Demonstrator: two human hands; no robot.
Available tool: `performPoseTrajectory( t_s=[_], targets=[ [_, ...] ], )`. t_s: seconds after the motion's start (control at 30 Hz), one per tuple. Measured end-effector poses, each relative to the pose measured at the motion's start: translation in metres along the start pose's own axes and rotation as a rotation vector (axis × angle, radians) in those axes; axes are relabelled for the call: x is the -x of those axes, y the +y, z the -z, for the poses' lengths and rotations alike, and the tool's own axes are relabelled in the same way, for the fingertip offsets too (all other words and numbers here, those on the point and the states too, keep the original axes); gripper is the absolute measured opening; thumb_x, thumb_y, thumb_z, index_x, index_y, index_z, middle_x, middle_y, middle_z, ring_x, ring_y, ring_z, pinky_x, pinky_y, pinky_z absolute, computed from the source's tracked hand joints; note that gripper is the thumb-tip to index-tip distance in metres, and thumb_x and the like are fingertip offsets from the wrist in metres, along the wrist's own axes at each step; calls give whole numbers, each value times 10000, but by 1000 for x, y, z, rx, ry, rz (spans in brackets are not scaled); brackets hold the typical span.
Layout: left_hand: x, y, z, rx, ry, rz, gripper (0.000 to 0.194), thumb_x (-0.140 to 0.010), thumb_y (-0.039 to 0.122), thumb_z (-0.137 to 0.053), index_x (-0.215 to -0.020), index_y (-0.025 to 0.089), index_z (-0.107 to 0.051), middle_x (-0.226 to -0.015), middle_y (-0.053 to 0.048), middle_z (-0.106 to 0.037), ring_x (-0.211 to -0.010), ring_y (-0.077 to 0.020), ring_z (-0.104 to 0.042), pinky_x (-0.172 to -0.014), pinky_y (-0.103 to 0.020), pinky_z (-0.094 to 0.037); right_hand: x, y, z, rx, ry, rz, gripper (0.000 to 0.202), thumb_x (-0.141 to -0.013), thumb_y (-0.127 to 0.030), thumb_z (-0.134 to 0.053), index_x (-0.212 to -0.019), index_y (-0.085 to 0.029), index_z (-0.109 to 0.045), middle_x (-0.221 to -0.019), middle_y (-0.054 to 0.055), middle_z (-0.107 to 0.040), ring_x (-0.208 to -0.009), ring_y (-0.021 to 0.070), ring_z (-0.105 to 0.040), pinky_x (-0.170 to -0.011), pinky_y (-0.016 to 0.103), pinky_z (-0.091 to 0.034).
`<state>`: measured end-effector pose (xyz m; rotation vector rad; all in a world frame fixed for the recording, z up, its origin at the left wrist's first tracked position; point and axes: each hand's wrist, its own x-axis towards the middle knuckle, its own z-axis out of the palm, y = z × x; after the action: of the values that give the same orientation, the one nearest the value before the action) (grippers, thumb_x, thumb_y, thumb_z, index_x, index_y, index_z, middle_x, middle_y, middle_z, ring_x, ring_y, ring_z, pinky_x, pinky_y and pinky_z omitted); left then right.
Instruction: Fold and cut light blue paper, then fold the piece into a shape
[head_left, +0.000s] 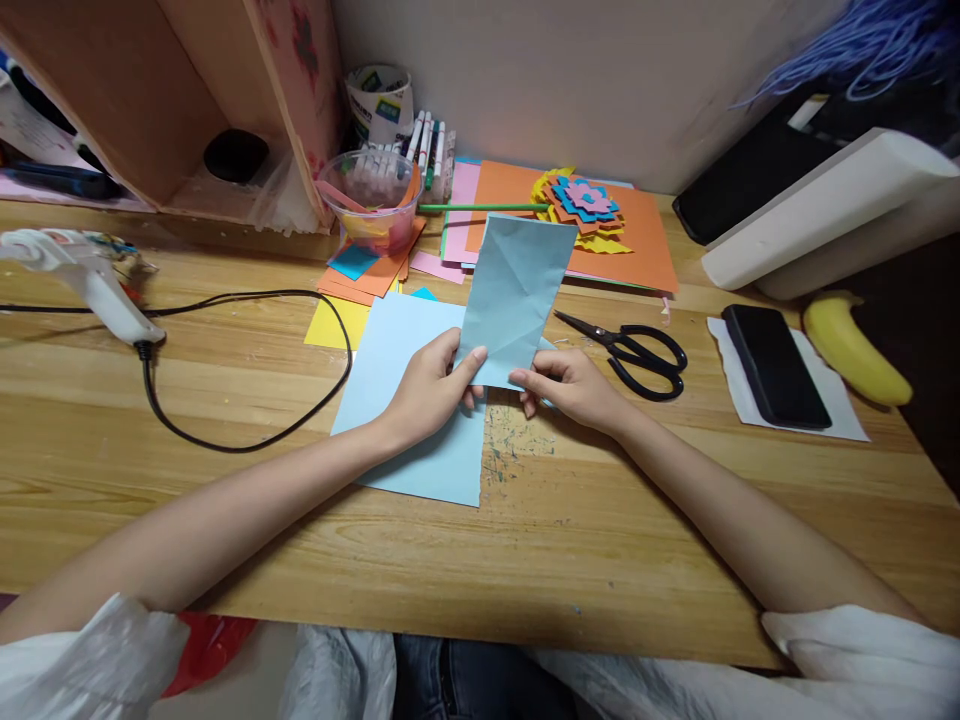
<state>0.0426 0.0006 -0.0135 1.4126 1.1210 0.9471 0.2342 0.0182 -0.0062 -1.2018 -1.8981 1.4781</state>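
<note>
A light blue folded sheet of paper [517, 290] with crossing creases is held upright, tilted a little, above the table. My left hand [433, 385] pinches its lower left corner, thumb on the front face. At the lower right corner, my right hand [566, 385] grips the same paper between thumb and fingers. Beneath my left hand lies a larger light blue sheet [420, 460], flat on the wood. Black-handled scissors [630, 350] rest just beyond my right hand, blades pointing left.
A white glue gun [97, 285] with a looping black cord [247, 447] lies left. Behind are a plastic cup [371, 205], markers [427, 145] and a layered paper flower [585, 200] on orange paper [645, 250]. To the right are a phone [776, 365] and a banana [855, 350].
</note>
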Motion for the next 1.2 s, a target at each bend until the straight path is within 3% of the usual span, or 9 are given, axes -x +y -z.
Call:
performPoseTrajectory(
  t_s=[0.4,0.7,1.2],
  targets=[
    [-1,0,0,41,-25,2,248,-859,414,-473,-822,169,-478,-604,25,-516,-462,-69,-530,-433,-182,-440,0,-3,0,83,11,20,367,-805,-426,-558,-546,-166,-572,-506,11,-606,-479,105,-546,-496,251,-415],
    [1,1,0,-186,-92,-21,239,-874,398,-440,-777,182,-470,-581,13,-551,-533,-106,-534,-515,-224,-427,0,-1,0,158,42,22,406,-797,-466,-545,-526,-167,-585,-500,16,-610,-474,118,-551,-474,246,-394],
    [3,6,0,-200,-87,-26,240,-883,382,-421,-756,181,-449,-574,24,-548,-513,-97,-515,-526,-227,-408,0,0,0,122,46,-31,393,-797,-468,-546,-567,-152,-579,-493,16,-607,-469,114,-564,-472,225,-399]
  ],
)
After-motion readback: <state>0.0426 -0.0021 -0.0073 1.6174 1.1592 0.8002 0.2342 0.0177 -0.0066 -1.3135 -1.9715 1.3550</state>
